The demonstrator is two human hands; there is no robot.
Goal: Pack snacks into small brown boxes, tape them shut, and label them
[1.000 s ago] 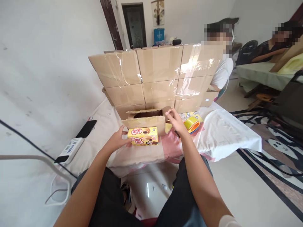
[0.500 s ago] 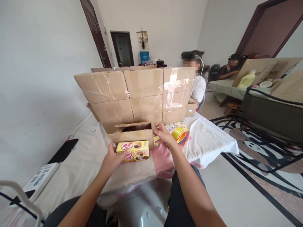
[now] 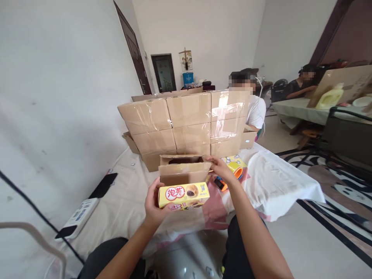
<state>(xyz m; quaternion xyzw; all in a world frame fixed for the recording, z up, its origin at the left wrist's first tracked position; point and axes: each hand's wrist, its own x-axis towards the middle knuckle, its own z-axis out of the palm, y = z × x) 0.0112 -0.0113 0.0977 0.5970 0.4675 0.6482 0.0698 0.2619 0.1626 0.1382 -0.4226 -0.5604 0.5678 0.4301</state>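
My left hand (image 3: 154,202) is closed on the left end of a yellow snack carton (image 3: 193,190) printed with red characters and a round pastry. The carton is held just in front of a small brown cardboard box (image 3: 183,177) with its top flaps up and a dark opening. Fingers of my right hand (image 3: 220,167) grip the upper right edge of that box; the fingertips are partly hidden. To the right of it, a yellow and orange tape dispenser (image 3: 235,170) lies beside a flat yellow printed carton (image 3: 236,159).
A taped wall of cardboard boxes (image 3: 188,110) stands at the table's back. A white power strip (image 3: 84,217) and a black flat object (image 3: 103,186) lie at left. A person in a white top (image 3: 257,112) sits behind the wall; another person (image 3: 299,87) sits farther right.
My left hand has raised the snack carton and tipped its top face more toward me. My right hand stays at the box's edge. The camera view has shifted left.
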